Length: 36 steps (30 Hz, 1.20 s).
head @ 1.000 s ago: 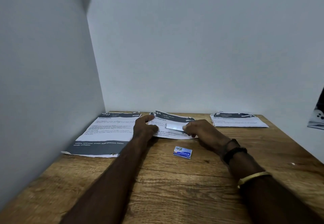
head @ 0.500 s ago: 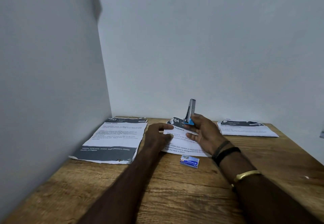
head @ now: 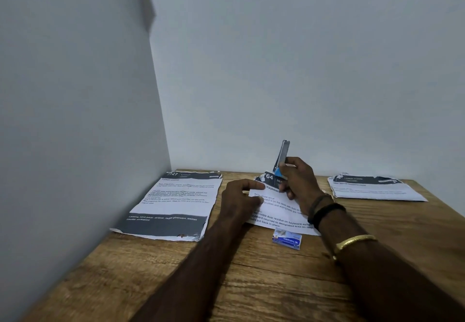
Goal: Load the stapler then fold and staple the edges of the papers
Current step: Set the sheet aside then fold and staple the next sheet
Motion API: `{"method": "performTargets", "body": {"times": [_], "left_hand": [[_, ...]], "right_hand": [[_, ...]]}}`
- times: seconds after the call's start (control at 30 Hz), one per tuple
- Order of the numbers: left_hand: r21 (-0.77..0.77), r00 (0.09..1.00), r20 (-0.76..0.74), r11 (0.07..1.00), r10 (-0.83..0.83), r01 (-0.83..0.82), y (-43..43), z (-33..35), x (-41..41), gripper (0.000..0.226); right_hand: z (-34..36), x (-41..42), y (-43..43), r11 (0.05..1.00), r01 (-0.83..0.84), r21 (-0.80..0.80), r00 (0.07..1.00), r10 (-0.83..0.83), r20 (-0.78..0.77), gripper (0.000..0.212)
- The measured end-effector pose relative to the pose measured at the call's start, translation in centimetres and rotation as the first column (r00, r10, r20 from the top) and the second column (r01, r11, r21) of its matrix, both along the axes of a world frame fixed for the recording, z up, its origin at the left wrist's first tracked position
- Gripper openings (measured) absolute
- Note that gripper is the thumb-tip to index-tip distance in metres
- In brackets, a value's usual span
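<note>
My right hand (head: 298,180) grips a small blue and silver stapler (head: 282,158) over the middle paper, with its metal arm swung up almost vertical. The middle paper (head: 279,217), headed "64" and "Keyboard", lies flat on the table. My left hand (head: 239,198) rests on that paper's left edge, fingers spread and pressing it down. A small blue box of staples (head: 286,239) sits just in front of the paper, near my right wrist.
A printed sheet (head: 173,203) lies at the left by the side wall. Another stack of papers (head: 372,188) lies at the back right. The wooden table (head: 251,284) meets grey walls at the left and behind.
My right hand has lifted the stapler off the middle paper and its arm now stands upright. The view has tilted, so the table sits lower. My left hand stays on the paper.
</note>
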<state>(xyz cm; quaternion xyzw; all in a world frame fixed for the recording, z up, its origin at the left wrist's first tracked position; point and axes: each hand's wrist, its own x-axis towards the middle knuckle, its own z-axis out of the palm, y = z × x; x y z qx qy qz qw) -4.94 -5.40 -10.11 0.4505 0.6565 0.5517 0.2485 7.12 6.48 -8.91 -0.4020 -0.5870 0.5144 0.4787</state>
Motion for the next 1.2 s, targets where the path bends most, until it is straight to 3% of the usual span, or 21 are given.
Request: {"method": "performTargets", "body": {"times": [0.3, 0.7, 0.77, 0.87, 0.97, 1.07, 1.2], "left_hand": [[0.004, 1.0, 0.022, 1.0, 0.002, -0.002, -0.3, 0.3, 0.2, 0.03], [-0.021, 1.0, 0.009, 1.0, -0.005, 0.006, -0.2, 0.4, 0.4, 0.028], [-0.014, 1.0, -0.003, 1.0, -0.011, 0.011, -0.2, 0.3, 0.4, 0.028], [0.009, 1.0, -0.004, 1.0, -0.007, 0.007, -0.2, 0.3, 0.4, 0.028], [0.017, 1.0, -0.017, 1.0, 0.005, -0.004, -0.1, 0.3, 0.4, 0.028], [0.028, 1.0, -0.005, 0.999, 0.02, -0.02, 0.0, 0.1, 0.2, 0.027], [0.071, 0.995, -0.031, 0.994, 0.091, -0.089, 0.3, -0.1, -0.2, 0.029]], "right_hand": [[-0.2, 0.1, 0.4, 0.997, -0.068, 0.022, 0.998, 0.068, -0.007, 0.007], [-0.8, 0.1, 0.9, 0.982, 0.025, 0.185, 0.999, -0.029, 0.021, 0.009], [-0.6, 0.0, 1.0, 0.978, 0.053, 0.2, 0.998, -0.059, 0.023, 0.018], [-0.5, 0.2, 0.7, 0.983, 0.057, 0.173, 0.998, -0.057, -0.002, 0.018], [-0.4, 0.3, 0.2, 0.998, 0.002, 0.056, 0.991, 0.006, -0.133, 0.016], [0.2, 0.4, -0.3, 0.999, 0.034, -0.006, 0.967, -0.034, -0.252, 0.013], [0.5, 1.8, -1.0, 0.995, 0.092, 0.033, 0.98, -0.084, -0.18, 0.017]]}}
